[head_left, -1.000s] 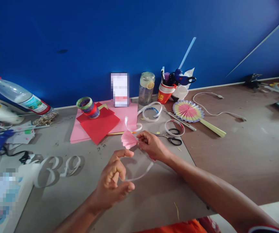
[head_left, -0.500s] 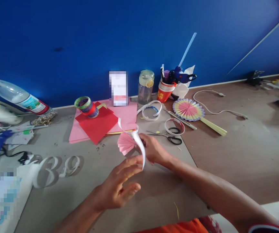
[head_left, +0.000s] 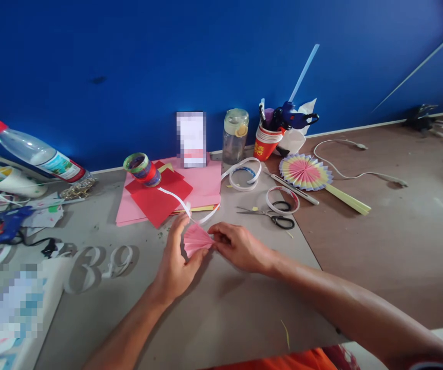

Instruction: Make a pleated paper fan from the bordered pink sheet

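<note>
A small pleated pink paper fan (head_left: 197, 239) is between my two hands above the grey table mat. My right hand (head_left: 240, 247) pinches its narrow gathered end. My left hand (head_left: 178, 262) curves round the wide edge, with the thumb along the near side and the fingers at the far side. A thin white strip (head_left: 175, 196) curls up behind the fan, and its attachment is hidden. Beyond my hands lie red paper squares (head_left: 159, 200) on pink sheets (head_left: 209, 185). Black-handled scissors (head_left: 282, 222) rest to the right of my right hand.
A finished round pleated fan (head_left: 306, 172) with a yellow handle lies at right, near a tape roll (head_left: 283, 200) and a craft knife (head_left: 294, 189). Cups with a glue gun (head_left: 265, 141), a jar (head_left: 235, 136) and a phone (head_left: 191, 139) stand by the blue wall. A bottle (head_left: 40, 154) leans at left.
My left hand has moved up and forward, from open beside the white strip to holding the pink fan's wide edge. The strip now points away to the left. The view has shifted slightly.
</note>
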Tool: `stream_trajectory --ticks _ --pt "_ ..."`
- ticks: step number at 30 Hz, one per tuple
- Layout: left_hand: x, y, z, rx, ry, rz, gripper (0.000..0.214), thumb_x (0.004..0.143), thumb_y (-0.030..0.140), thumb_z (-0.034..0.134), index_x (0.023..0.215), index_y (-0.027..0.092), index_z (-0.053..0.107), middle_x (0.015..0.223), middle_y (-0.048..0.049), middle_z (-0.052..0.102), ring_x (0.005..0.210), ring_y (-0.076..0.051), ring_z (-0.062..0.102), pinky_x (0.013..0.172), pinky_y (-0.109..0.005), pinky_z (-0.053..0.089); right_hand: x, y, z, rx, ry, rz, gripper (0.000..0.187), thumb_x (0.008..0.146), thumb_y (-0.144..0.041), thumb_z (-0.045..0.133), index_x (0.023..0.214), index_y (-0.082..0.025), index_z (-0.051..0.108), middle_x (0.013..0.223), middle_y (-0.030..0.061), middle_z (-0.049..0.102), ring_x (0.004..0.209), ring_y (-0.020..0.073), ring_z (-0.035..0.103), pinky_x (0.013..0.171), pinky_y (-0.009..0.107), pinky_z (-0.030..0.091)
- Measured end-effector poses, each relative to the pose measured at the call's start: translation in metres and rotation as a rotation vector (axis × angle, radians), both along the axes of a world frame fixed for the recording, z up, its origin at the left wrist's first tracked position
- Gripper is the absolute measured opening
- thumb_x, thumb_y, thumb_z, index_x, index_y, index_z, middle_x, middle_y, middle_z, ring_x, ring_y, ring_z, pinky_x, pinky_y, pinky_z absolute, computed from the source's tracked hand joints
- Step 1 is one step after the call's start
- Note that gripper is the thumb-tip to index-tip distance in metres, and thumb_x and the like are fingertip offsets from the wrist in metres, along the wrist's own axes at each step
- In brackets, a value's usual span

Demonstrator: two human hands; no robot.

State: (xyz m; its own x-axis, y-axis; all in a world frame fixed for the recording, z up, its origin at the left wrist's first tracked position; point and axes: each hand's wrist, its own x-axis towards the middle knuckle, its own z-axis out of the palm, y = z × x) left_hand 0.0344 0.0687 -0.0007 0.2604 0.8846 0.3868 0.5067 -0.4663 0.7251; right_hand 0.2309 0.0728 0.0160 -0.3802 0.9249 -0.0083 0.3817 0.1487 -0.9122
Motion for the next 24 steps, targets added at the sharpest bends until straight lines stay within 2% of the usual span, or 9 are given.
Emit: stream_trajectory --ticks 4,6,8,11,15,17,19,21,24 --pt "-0.006 0.004 0.003 -0.383 -0.303 -0.056 0.080 0.079 0.032 0.070 0.144 0.028 0.024 0.155 -0.0133 0.023 0.143 -0.030 0.022 0.114 -0.049 0.024 0.005 -0.002 0.002 -0.073 0.125 0.097 0.029 0.080 -0.014 0.054 0.109 -0.016 0.058 0.079 -0.0014 0.054 0.069 0.0094 0.050 0.064 0.021 0.041" --pt "-0.006 0.007 0.008 -0.512 -0.474 -0.117 0.083 0.078 0.034 0.072 0.143 0.032 0.022 0.156 -0.0119 0.019 0.141 -0.030 0.026 0.112 -0.049 0.029 0.006 -0.003 0.004 -0.129 0.206 0.140 0.031 0.081 -0.015 0.054 0.112 -0.017 0.056 0.081 -0.0015 0.054 0.070 0.0093 0.050 0.065 0.022 0.042" --pt "-0.005 0.009 0.012 -0.601 -0.579 -0.149 0.083 0.076 0.035 0.074 0.142 0.034 0.023 0.155 -0.0115 0.021 0.136 -0.030 0.036 0.110 -0.048 0.032 0.006 -0.004 0.006 -0.170 0.274 0.171 0.031 0.082 -0.017 0.054 0.113 -0.017 0.055 0.081 -0.0017 0.053 0.070 0.0091 0.050 0.066 0.022 0.043" --pt "-0.006 0.012 0.017 -0.706 -0.614 -0.125 0.085 0.072 0.040 0.077 0.141 0.030 0.028 0.146 -0.0134 0.036 0.129 -0.029 0.045 0.105 -0.045 0.037 0.006 -0.006 0.009 -0.175 0.343 0.169 0.029 0.081 -0.016 0.056 0.110 -0.016 0.054 0.081 -0.0017 0.052 0.071 0.0090 0.050 0.066 0.023 0.042" --pt "-0.010 0.014 0.023 -0.752 -0.636 -0.122 0.088 0.067 0.042 0.080 0.140 0.025 0.033 0.119 -0.0115 0.057 0.110 -0.025 0.056 0.086 -0.034 0.047 0.005 -0.009 0.009 -0.168 0.444 0.175 0.029 0.082 -0.015 0.056 0.111 -0.016 0.052 0.082 -0.0016 0.052 0.070 0.0090 0.051 0.066 0.024 0.043" --pt "-0.011 0.014 0.025 -0.806 -0.665 -0.147 0.087 0.069 0.041 0.078 0.141 0.025 0.031 0.111 -0.0096 0.060 0.100 -0.022 0.059 0.078 -0.031 0.047 0.004 -0.011 0.009 -0.179 0.496 0.175 0.030 0.083 -0.017 0.057 0.112 -0.017 0.051 0.081 -0.0020 0.051 0.070 0.0090 0.051 0.066 0.025 0.043" --pt "-0.012 0.014 0.026 -0.809 -0.674 -0.118 0.085 0.070 0.042 0.078 0.140 0.025 0.033 0.112 -0.0098 0.060 0.101 -0.021 0.058 0.079 -0.031 0.046 0.003 -0.012 0.009 -0.183 0.528 0.164 0.031 0.084 -0.021 0.059 0.113 -0.017 0.049 0.080 -0.0022 0.051 0.069 0.0094 0.051 0.066 0.026 0.044" --pt "-0.012 0.015 0.025 -0.705 -0.638 -0.020 0.080 0.069 0.042 0.078 0.136 0.023 0.039 0.117 -0.0101 0.057 0.107 -0.021 0.054 0.085 -0.031 0.044 0.003 -0.013 0.007 -0.137 0.513 0.131 0.029 0.084 -0.023 0.059 0.111 -0.018 0.050 0.081 -0.0009 0.052 0.072 0.0108 0.052 0.067 0.027 0.045" --pt "-0.014 0.016 0.023 -0.501 -0.622 0.100 0.073 0.071 0.040 0.077 0.133 0.024 0.043 0.118 -0.0070 0.056 0.108 -0.019 0.052 0.089 -0.030 0.042 0.003 -0.013 0.001 0.086 0.398 0.037 0.021 0.085 -0.023 0.058 0.105 -0.020 0.054 0.089 0.0041 0.059 0.080 0.0148 0.055 0.075 0.032 0.045"
